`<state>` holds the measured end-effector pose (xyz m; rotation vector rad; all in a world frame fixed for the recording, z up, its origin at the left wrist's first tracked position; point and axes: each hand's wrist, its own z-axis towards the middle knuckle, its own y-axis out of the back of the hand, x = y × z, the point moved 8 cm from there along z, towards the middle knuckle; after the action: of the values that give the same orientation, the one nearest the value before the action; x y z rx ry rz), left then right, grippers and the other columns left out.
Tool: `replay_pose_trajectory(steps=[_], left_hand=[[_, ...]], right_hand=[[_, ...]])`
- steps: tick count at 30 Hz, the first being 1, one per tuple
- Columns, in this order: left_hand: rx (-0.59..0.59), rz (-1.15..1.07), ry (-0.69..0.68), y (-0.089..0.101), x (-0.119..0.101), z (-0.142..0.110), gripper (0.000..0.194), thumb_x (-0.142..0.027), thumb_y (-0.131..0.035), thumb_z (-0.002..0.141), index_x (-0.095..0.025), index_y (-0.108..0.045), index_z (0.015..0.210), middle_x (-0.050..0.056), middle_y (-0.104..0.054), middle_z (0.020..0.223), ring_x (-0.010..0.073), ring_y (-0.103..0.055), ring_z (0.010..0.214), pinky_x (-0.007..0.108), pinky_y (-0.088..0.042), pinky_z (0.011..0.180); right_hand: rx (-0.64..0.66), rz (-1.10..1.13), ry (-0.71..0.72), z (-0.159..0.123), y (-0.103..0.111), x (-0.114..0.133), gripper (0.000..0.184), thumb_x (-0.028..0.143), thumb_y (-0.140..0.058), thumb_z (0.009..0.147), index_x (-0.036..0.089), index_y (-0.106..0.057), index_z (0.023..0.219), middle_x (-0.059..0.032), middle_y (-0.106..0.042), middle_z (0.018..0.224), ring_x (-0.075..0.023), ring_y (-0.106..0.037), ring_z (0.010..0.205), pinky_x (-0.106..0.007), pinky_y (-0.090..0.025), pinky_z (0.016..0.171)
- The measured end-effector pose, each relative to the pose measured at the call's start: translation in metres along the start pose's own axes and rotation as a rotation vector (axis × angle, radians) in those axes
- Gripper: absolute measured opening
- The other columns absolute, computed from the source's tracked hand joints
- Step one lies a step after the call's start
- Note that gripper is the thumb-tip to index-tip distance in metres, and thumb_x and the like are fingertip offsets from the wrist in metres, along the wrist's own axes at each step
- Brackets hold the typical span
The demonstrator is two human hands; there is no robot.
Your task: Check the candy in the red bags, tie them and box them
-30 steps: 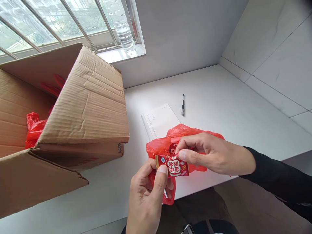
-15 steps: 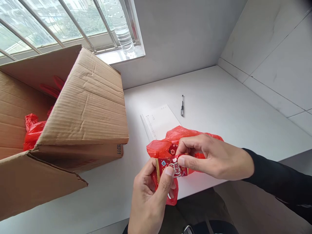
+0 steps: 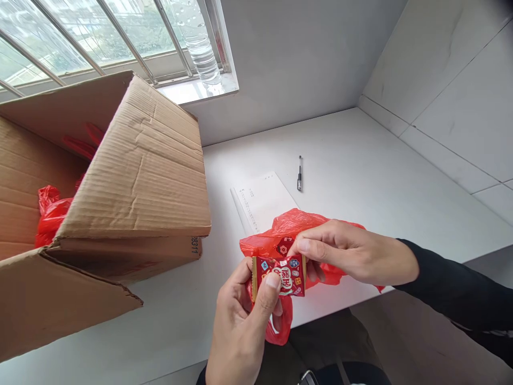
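My left hand (image 3: 244, 321) pinches a small red printed packet (image 3: 280, 274) with gold edges, thumb laid across its front, and grips the lower part of a red plastic bag (image 3: 288, 235) behind it. My right hand (image 3: 344, 251) comes in from the right, fingertips closed on the packet's upper right corner against the bag. Both hands hover over the front edge of the white counter (image 3: 360, 166). More red printed contents show inside the bag's mouth.
A large open cardboard box (image 3: 132, 176) stands at the left with another red bag (image 3: 50, 214) inside. A white paper sheet (image 3: 260, 200) and a black pen (image 3: 299, 176) lie behind the hands. A clear water bottle (image 3: 198, 48) stands on the windowsill.
The packet has been turned to face up and squared in my left hand. My right fingers have shifted from its middle to its upper right corner.
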<state>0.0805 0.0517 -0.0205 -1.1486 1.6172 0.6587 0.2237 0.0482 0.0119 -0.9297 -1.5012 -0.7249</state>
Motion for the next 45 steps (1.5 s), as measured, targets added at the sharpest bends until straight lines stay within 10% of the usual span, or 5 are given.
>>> replay_pose_trajectory(steps=[15,45], left_hand=[[0.089,-0.004,-0.043,-0.002,0.002,0.008,0.024,-0.042,-0.058,0.096,-0.020,-0.055,0.087,-0.004,-0.055,0.063,0.0102,-0.049,0.055,0.023,-0.043,0.056],[0.176,0.063,-0.066,-0.002,-0.003,0.009,0.040,-0.042,-0.047,0.100,-0.018,-0.052,0.068,-0.001,-0.053,0.061,0.0123,-0.049,0.056,0.026,-0.042,0.060]], right_hand=[[-0.091,0.270,-0.109,0.000,0.003,-0.021,0.024,0.035,-0.070,0.092,0.014,-0.064,0.101,-0.0065,-0.069,0.093,-0.0171,-0.064,0.084,-0.031,-0.053,0.077],[-0.056,0.232,-0.050,0.008,-0.008,-0.024,0.021,0.032,-0.056,0.101,0.014,-0.063,0.093,-0.0024,-0.061,0.085,-0.0125,-0.059,0.075,-0.023,-0.050,0.063]])
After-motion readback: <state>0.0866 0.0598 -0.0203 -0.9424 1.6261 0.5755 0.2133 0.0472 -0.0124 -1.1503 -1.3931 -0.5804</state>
